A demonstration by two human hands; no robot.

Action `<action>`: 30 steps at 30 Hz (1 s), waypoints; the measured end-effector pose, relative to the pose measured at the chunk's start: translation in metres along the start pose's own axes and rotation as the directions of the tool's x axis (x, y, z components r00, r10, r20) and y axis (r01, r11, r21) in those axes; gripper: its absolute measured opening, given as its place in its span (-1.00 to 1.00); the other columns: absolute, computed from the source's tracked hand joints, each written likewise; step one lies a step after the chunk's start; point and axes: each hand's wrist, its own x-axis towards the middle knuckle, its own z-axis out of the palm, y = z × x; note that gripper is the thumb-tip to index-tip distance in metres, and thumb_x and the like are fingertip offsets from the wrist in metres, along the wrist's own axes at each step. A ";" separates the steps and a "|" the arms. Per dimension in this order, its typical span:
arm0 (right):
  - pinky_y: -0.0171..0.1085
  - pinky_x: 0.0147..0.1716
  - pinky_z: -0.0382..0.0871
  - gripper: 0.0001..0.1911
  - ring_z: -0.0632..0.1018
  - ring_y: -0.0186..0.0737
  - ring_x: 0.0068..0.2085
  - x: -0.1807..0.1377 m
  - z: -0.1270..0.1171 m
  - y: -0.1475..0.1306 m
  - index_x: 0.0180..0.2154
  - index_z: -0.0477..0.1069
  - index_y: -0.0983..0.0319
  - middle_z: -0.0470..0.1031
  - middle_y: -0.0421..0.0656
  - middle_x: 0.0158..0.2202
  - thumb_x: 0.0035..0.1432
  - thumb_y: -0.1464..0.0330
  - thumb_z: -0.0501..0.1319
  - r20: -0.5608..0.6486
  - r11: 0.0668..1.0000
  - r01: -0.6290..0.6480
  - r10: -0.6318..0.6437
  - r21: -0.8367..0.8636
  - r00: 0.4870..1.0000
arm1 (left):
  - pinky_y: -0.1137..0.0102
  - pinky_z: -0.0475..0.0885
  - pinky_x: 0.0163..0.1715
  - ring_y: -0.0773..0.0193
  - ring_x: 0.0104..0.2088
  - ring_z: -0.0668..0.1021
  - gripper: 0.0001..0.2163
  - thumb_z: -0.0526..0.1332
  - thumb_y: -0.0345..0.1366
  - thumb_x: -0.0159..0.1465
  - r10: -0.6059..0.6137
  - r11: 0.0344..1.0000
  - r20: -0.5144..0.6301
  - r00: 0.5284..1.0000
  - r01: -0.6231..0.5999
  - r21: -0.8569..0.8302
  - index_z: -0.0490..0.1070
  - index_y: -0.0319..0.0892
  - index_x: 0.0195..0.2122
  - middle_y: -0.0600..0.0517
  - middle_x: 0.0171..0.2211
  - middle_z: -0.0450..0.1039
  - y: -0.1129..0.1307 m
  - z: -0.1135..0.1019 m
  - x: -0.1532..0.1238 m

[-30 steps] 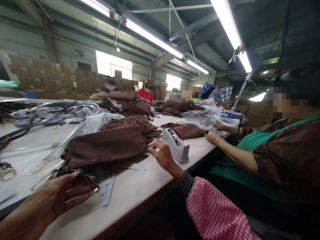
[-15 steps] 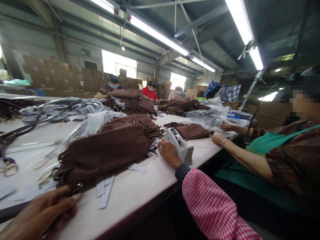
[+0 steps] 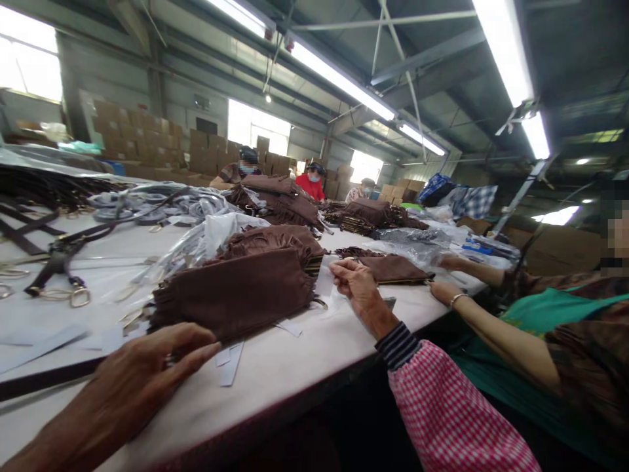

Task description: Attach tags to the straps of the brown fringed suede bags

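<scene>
My right hand [image 3: 361, 292] is raised beside the bag pile, thumb and fingertips pinched on a thin translucent strip [image 3: 325, 283] that looks like clear tape. Mostly hidden behind that hand is the grey tape dispenser [image 3: 390, 303]. A brown bag [image 3: 236, 295] with gathered ends lies in front of me, against more stacked brown bags [image 3: 275, 241]. By its near left corner, my left hand [image 3: 167, 360] has curled fingers with a small metallic glint between them; what they grip is hidden. A dark strap [image 3: 49, 379] runs along the table to this hand.
White paper strips [image 3: 230, 364] lie near the table edge. Straps with metal hooks [image 3: 63, 269] and plastic-wrapped straps [image 3: 162, 203] cover the left. At right, a co-worker's hands [image 3: 445, 293] touch another brown bag [image 3: 400, 269]. Other people sit across the table.
My right hand has left the tape dispenser and come up with the translucent strip. My left hand has shifted right along the bag's near edge. The view has turned left.
</scene>
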 end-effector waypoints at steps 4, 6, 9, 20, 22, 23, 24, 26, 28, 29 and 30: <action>-0.46 -0.71 0.01 -0.72 0.40 -0.43 -0.60 -0.057 0.052 -0.014 -0.41 0.46 0.26 0.51 -0.19 -0.51 -0.14 0.26 0.45 0.251 0.945 -0.197 0.131 0.259 0.959 | 0.34 0.45 -0.29 0.00 -0.06 0.55 -0.53 0.28 0.12 0.11 -0.023 0.929 0.214 0.977 0.099 -0.356 0.50 -0.04 -0.05 -0.01 -0.02 0.56 0.040 0.014 -0.004; -0.46 -0.71 0.01 -0.75 0.41 -0.41 -0.60 -0.089 0.078 -0.017 -0.42 0.45 0.25 0.53 -0.18 -0.51 -0.11 0.29 0.45 0.350 0.920 -0.267 0.158 0.287 0.923 | 0.37 0.43 -0.32 0.07 -0.14 0.56 -0.56 0.35 0.02 0.09 0.007 0.878 0.218 0.976 0.098 -0.469 0.49 -0.10 -0.07 -0.03 -0.11 0.57 0.046 0.019 -0.009; -0.44 -0.71 0.04 -0.78 0.38 -0.40 -0.64 -0.127 0.108 -0.019 -0.42 0.46 0.23 0.50 -0.20 -0.58 -0.05 0.27 0.43 0.450 0.919 -0.298 0.158 0.259 0.879 | 0.41 0.35 -0.40 0.24 -0.40 0.50 -0.73 0.41 -0.13 0.01 0.034 0.834 0.179 0.983 0.071 -0.548 0.49 -0.19 -0.37 0.05 -0.44 0.51 0.035 0.022 -0.023; -0.38 -0.60 0.16 -0.80 0.29 -0.42 -0.62 -0.189 0.144 -0.015 -0.46 0.56 0.24 0.35 -0.28 -0.66 0.04 0.24 0.40 0.597 0.952 -0.288 0.171 0.105 0.784 | 0.47 0.19 -0.51 0.37 -0.52 0.32 -0.77 0.34 -0.14 0.13 -0.134 0.835 0.198 0.971 0.218 -0.505 0.45 -0.23 -0.42 0.13 -0.55 0.34 -0.012 0.005 -0.104; -0.39 -0.61 0.14 -0.77 0.26 -0.44 -0.63 -0.192 0.149 -0.016 -0.47 0.54 0.26 0.34 -0.29 -0.66 0.06 0.22 0.39 0.599 0.956 -0.274 0.160 0.103 0.784 | 0.47 0.17 -0.53 0.38 -0.53 0.29 -0.73 0.33 -0.10 0.13 -0.145 0.820 0.182 0.973 0.221 -0.528 0.42 -0.23 -0.45 0.14 -0.57 0.31 -0.012 0.002 -0.107; -0.40 -0.61 0.13 -0.75 0.26 -0.44 -0.63 -0.193 0.152 -0.017 -0.47 0.52 0.27 0.34 -0.29 -0.66 0.07 0.21 0.39 0.604 0.958 -0.267 0.155 0.101 0.782 | 0.47 0.16 -0.54 0.38 -0.54 0.28 -0.71 0.32 -0.09 0.14 -0.144 0.800 0.187 0.972 0.225 -0.556 0.41 -0.23 -0.46 0.14 -0.58 0.30 -0.012 0.000 -0.107; -0.40 -0.61 0.13 -0.72 0.26 -0.45 -0.63 -0.192 0.154 -0.018 -0.46 0.50 0.28 0.34 -0.29 -0.65 0.08 0.20 0.39 0.610 0.960 -0.264 0.152 0.097 0.777 | 0.47 0.16 -0.54 0.39 -0.55 0.28 -0.70 0.32 -0.07 0.14 -0.139 0.780 0.199 0.970 0.231 -0.582 0.40 -0.23 -0.47 0.14 -0.59 0.30 -0.013 -0.002 -0.107; -0.41 -0.62 0.12 -0.68 0.26 -0.46 -0.63 -0.188 0.159 -0.020 -0.46 0.46 0.29 0.34 -0.30 -0.64 0.09 0.17 0.38 0.643 0.958 -0.275 0.164 0.076 0.748 | 0.47 0.17 -0.53 0.38 -0.55 0.30 -0.67 0.31 -0.04 0.16 -0.123 0.765 0.230 0.965 0.240 -0.597 0.40 -0.25 -0.48 0.12 -0.59 0.31 -0.016 -0.008 -0.106; -0.40 -0.61 0.15 -0.63 0.27 -0.44 -0.63 -0.178 0.162 -0.020 -0.49 0.42 0.29 0.35 -0.29 -0.64 0.16 0.14 0.33 0.681 0.971 -0.240 0.161 0.021 0.715 | 0.48 0.16 -0.52 0.38 -0.54 0.31 -0.64 0.28 -0.01 0.20 -0.109 0.787 0.249 0.963 0.236 -0.570 0.42 -0.25 -0.48 0.10 -0.58 0.33 -0.021 -0.016 -0.105; -0.39 -0.57 0.19 -0.62 0.31 -0.42 -0.60 -0.171 0.163 -0.019 -0.49 0.42 0.29 0.36 -0.27 -0.62 0.21 0.14 0.29 0.688 0.987 -0.163 0.127 -0.014 0.715 | 0.48 0.15 -0.52 0.39 -0.54 0.31 -0.63 0.26 0.00 0.23 -0.104 0.804 0.254 0.961 0.232 -0.547 0.42 -0.25 -0.48 0.10 -0.58 0.33 -0.024 -0.020 -0.105; -0.38 -0.50 0.24 -0.64 0.37 -0.39 -0.55 -0.163 0.164 -0.019 -0.47 0.44 0.28 0.40 -0.24 -0.57 0.26 0.16 0.25 0.689 0.998 -0.035 0.061 -0.051 0.722 | 0.48 0.14 -0.52 0.39 -0.54 0.30 -0.62 0.24 0.01 0.25 -0.106 0.822 0.254 0.962 0.228 -0.521 0.42 -0.25 -0.48 0.11 -0.59 0.33 -0.028 -0.025 -0.104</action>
